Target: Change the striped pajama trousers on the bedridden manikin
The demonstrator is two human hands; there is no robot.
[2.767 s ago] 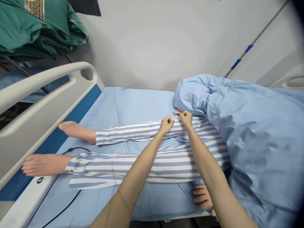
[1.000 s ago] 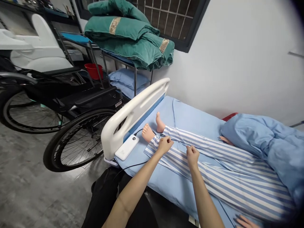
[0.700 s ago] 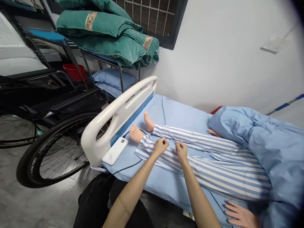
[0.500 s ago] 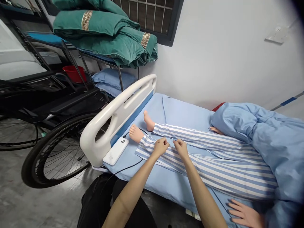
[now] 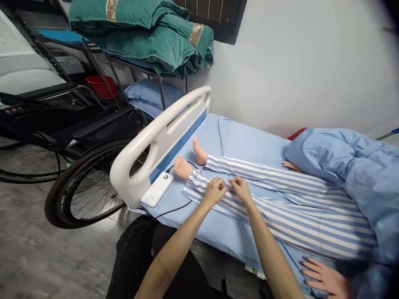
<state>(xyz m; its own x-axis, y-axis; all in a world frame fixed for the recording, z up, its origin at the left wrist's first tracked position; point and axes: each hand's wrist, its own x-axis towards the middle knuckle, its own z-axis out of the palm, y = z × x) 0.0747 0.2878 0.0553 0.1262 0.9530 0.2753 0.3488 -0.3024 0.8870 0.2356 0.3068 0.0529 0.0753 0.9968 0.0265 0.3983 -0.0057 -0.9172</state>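
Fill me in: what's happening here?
The person's left hand and right hand are curled over the blue-and-white striped cloth trousers of a pink mannequin-like figure on a blue-sheeted bed; contact is unclear, and nothing shows in either hand. A puffy light-blue quilt covers the trousers' top, and a flat white rectangular device lies by the white footboard.

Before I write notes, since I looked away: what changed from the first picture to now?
The left hand and right hand moved from near the quilt toward the feet, over the trousers. The view swung left, showing the wheelchair. No grip visibly taken or released. Quilt and trousers stayed put.
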